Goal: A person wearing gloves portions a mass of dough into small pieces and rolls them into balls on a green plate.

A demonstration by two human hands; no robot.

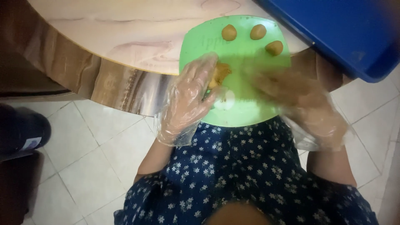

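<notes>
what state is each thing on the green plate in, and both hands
left hand: gloved, fingers on a dough lump
right hand: gloved, motion-blurred, grip unclear
dough lump: unshaped, under left fingers
three dough balls: rolled, lying apart
green plate: overhanging table edge

Both hands wore loose clear gloves and reached forward from bare forearms. The left hand lay palm down, its fingers curled inward toward the right. The right hand was blurred, its fingers pointing left, so its grip could not be told.
</notes>
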